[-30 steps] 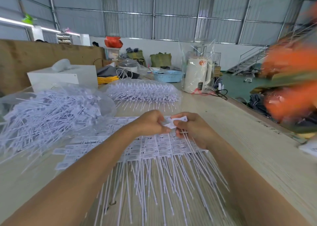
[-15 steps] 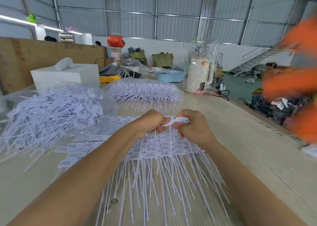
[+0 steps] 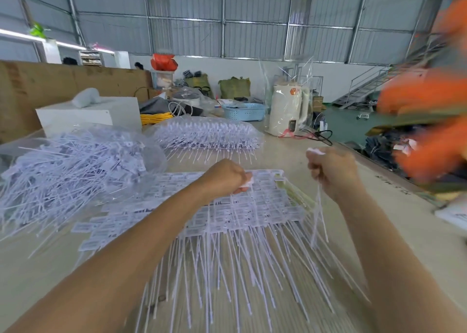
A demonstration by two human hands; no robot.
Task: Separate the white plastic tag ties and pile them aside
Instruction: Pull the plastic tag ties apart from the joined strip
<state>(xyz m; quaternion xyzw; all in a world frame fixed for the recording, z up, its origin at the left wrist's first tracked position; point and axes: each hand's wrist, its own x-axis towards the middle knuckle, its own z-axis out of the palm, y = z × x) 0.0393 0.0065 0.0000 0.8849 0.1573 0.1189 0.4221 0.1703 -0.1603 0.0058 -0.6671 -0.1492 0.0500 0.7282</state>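
Note:
A stack of joined white plastic tag ties [image 3: 227,214] lies flat on the table in front of me, with their thin tails fanning toward me. My left hand [image 3: 225,177] grips a few tag heads above the stack's far edge. My right hand [image 3: 333,171] is raised to the right of the stack and grips a small bunch of torn-off ties [image 3: 319,219], whose tails hang down below the fist. A large loose pile of separated ties [image 3: 68,166] sits in a clear bag at the left.
A second bagged bundle of joined ties [image 3: 207,133] lies beyond the stack. Behind it stand a white box [image 3: 91,115], a blue basket [image 3: 243,111] and a wrapped white kettle [image 3: 288,110]. Blurred orange objects [image 3: 429,120] fill the right edge.
My hands were together at the stack's far edge, gripping one clump of tags. They have pulled apart: the right hand moved right and up with a torn-off bunch, while the left stayed.

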